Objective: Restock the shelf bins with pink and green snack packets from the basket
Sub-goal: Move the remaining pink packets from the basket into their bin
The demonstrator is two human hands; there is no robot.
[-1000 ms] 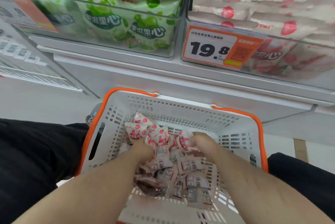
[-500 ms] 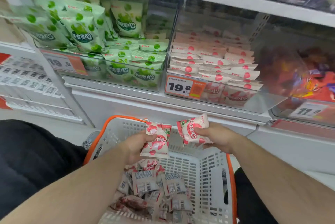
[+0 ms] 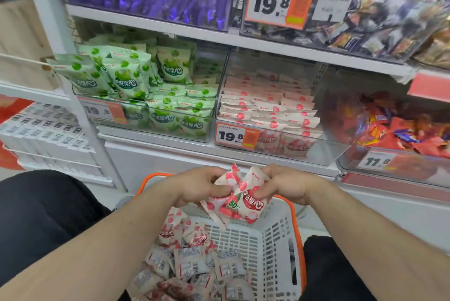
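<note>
Left hand [image 3: 203, 187] and right hand [image 3: 283, 185] had lifted and met, both clamped on pink packets [image 3: 239, 199] above the basket [image 3: 275, 235]; the pink bin [image 3: 280, 144] stood next.

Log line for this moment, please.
stage: lifted from white plastic basket | left hand: holds pink snack packets | right hand: holds same bunch | pink clear bin: not reached

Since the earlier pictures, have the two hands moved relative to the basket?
Yes. The left hand and right hand have risen out of the basket and now hold pink packets together above its far rim.
</note>
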